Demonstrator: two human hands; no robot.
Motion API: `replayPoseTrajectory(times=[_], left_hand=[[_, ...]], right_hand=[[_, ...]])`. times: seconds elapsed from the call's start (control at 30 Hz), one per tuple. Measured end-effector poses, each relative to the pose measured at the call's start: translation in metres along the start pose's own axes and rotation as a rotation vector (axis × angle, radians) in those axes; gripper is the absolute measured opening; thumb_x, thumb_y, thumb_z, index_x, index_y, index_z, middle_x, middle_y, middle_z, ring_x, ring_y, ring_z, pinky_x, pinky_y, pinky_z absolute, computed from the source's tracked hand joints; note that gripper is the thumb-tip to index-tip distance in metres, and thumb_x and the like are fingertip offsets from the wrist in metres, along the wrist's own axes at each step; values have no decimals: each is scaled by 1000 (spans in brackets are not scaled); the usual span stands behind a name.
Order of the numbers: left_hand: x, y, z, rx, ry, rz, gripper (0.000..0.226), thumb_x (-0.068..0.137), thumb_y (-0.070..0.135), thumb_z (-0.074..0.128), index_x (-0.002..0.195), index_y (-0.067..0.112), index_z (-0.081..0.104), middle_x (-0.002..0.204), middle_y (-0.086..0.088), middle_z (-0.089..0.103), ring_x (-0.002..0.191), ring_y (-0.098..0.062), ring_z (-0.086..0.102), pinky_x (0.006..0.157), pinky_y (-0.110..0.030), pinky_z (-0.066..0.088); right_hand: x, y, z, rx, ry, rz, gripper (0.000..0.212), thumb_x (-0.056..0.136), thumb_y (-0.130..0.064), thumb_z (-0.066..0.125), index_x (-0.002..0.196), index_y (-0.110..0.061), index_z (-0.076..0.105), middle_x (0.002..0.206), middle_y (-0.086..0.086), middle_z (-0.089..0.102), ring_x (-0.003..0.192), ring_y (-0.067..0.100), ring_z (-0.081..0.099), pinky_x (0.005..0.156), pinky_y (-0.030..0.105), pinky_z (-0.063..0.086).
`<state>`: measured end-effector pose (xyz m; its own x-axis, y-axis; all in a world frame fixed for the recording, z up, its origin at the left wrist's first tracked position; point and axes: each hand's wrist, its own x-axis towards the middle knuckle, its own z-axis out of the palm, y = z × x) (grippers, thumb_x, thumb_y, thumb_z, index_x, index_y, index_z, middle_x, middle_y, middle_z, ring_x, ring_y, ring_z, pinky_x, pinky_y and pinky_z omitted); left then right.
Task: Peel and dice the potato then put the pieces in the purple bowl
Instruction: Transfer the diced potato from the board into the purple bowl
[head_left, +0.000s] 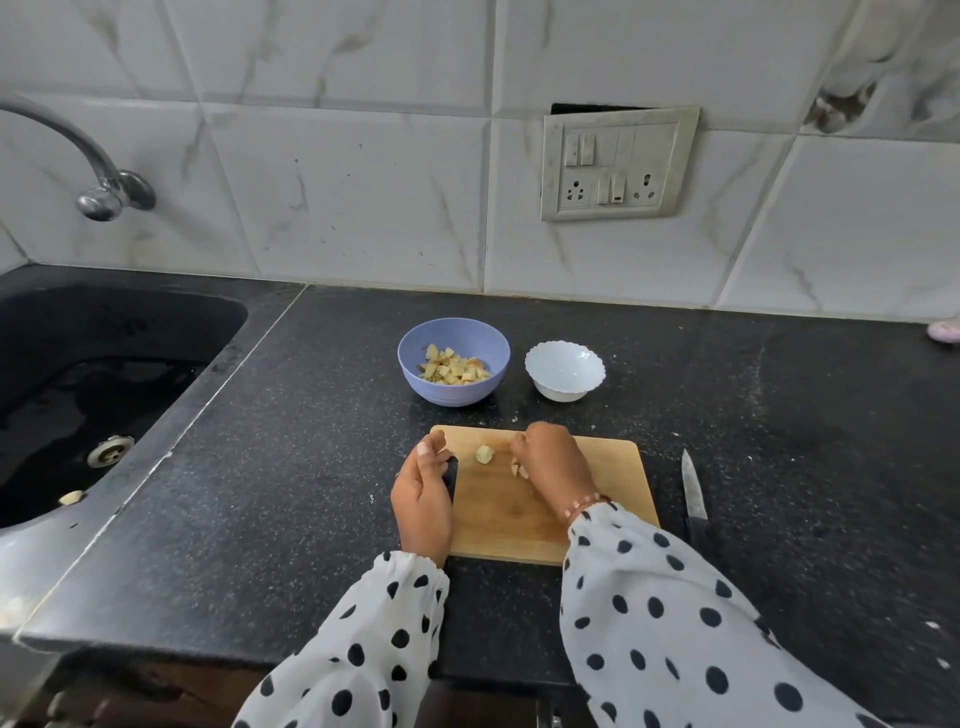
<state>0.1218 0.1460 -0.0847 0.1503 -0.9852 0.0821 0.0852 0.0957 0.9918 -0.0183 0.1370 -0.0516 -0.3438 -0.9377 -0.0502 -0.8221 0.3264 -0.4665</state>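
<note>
A wooden cutting board lies on the black counter in front of me. One small potato piece sits loose near the board's far left corner. My right hand is curled over the board, holding several potato pieces under its fingers. At the board's left edge, my left hand rests with relaxed fingers and holds nothing. The purple bowl stands behind the board with several diced potato pieces inside.
A white scalloped bowl stands right of the purple bowl. A knife lies on the counter right of the board. The black sink with a tap is at the left; a potato scrap lies on its rim.
</note>
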Motion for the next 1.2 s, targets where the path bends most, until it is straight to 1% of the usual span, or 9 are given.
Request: replayPoseTrajectory(times=[0.07, 0.17, 0.3, 0.5, 0.7, 0.8, 0.87, 0.97, 1.2], left_hand=[[1, 3, 2, 21, -25, -14, 33, 99, 27, 33, 110, 15, 61, 104, 3, 63, 99, -15, 61, 88, -30, 48], [7, 8, 7, 87, -81, -3, 30, 99, 30, 34, 105, 21, 62, 102, 9, 63, 98, -11, 60, 88, -36, 49], [17, 12, 8, 90, -71, -6, 35, 99, 31, 34, 107, 15, 64, 102, 7, 65, 98, -12, 61, 88, -39, 50], [23, 10, 10, 81, -47, -8, 34, 99, 29, 33, 104, 14, 64, 100, 5, 65, 96, -15, 62, 88, -33, 48], [36, 15, 16, 36, -19, -26, 37, 99, 28, 32, 105, 10, 64, 102, 0, 66, 95, -12, 62, 87, -31, 47], [43, 18, 14, 38, -18, -29, 38, 100, 28, 31, 105, 10, 65, 101, 0, 66, 94, -12, 62, 86, -30, 47], [47, 20, 13, 34, -22, -37, 39, 100, 28, 31, 104, 10, 65, 100, 0, 66, 93, -12, 62, 85, -30, 47], [50, 22, 13, 35, -27, -47, 37, 100, 28, 30, 102, 12, 64, 97, 1, 66, 92, -11, 62, 83, -29, 48], [46, 21, 15, 3, -76, -73, 35, 99, 28, 34, 102, 11, 64, 98, -1, 66, 90, -10, 63, 81, -25, 49]], right_hand=[[6, -3, -14, 455, -133, 183, 31, 93, -18, 42, 64, -8, 40, 59, 7, 45, 47, 19, 42, 45, 26, 29], [8, -4, -34, 1158, -377, 428, 26, 96, -18, 42, 73, -6, 43, 51, 6, 44, 28, 6, 26, 29, 11, 16], [18, -7, -49, 1459, -505, 442, 26, 97, -20, 39, 73, -10, 43, 43, 1, 42, 26, 3, 25, 23, 13, 15], [39, -49, -74, 1283, -339, 287, 25, 96, -17, 41, 73, -8, 46, 55, 5, 40, 30, 5, 26, 29, 13, 15], [84, -89, -73, 666, 268, -107, 35, 91, -15, 45, 59, -4, 46, 59, 10, 45, 52, 21, 39, 49, 26, 29], [93, -91, -55, 79, 18, -242, 38, 93, -27, 48, 62, -6, 50, 63, 6, 48, 68, 26, 47, 63, 30, 35], [94, -91, -49, -151, -127, -283, 33, 93, -30, 51, 78, -4, 65, 78, 11, 61, 81, 29, 56, 68, 31, 39], [93, -94, -48, -81, -80, -322, 25, 93, -18, 52, 97, -1, 69, 99, 15, 67, 94, 29, 60, 77, 32, 44], [65, -65, -59, 316, 219, -254, 16, 90, -14, 57, 84, -2, 65, 80, 8, 63, 73, 19, 56, 66, 32, 48]])
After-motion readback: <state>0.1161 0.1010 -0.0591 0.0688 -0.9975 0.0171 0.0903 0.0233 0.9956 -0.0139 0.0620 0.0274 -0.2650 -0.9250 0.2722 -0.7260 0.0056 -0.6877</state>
